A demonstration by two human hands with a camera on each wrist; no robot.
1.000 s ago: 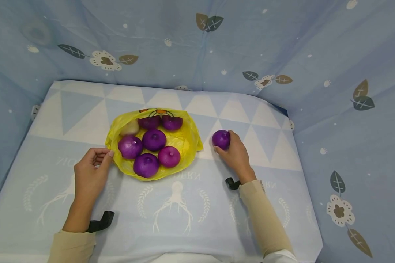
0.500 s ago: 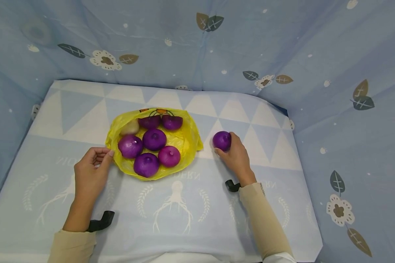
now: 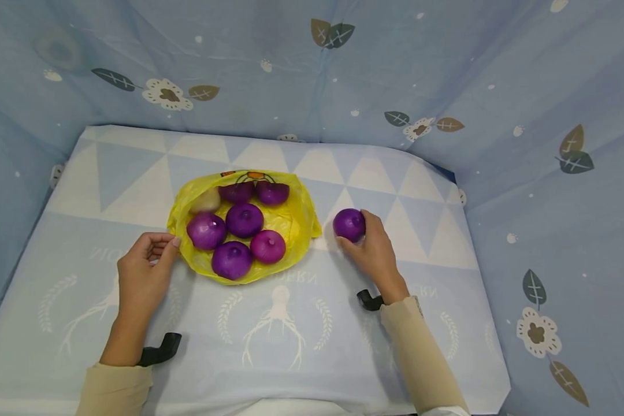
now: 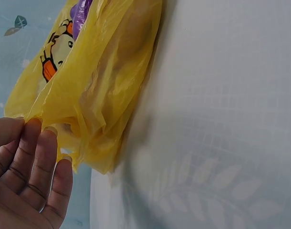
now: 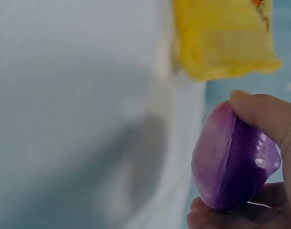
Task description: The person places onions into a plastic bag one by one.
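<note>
A yellow plastic bag (image 3: pixel 297 263) stands with its mouth spread wide, and a cartoon print (image 4: pixel 58 51) shows on its side. Inside lie several purple onions (image 3: pixel 245 220) and one whitish round thing (image 3: pixel 205 200). My left hand (image 3: pixel 147 271) pinches the bag's left rim between thumb and forefinger. To the right of the bag, my right hand (image 3: pixel 370 248) grips another purple onion (image 3: pixel 349 225). In the right wrist view this onion (image 5: pixel 231 160) shows a paler, pinkish half and a seam, with thumb and fingers on opposite sides. A shadow lies on the tabletop below it.
The table (image 3: pixel 187 381) wears a pale cloth printed with triangles and antlers. Blue patterned curtain (image 3: pixel 270 69) surrounds its back and sides. Black curved pieces (image 3: pixel 161 350) stick out at both wrists.
The right hand has drawn back slightly toward the near edge, and the onion in it has shifted a little left relative to the fingers. The left hand and bag have stayed in place.
</note>
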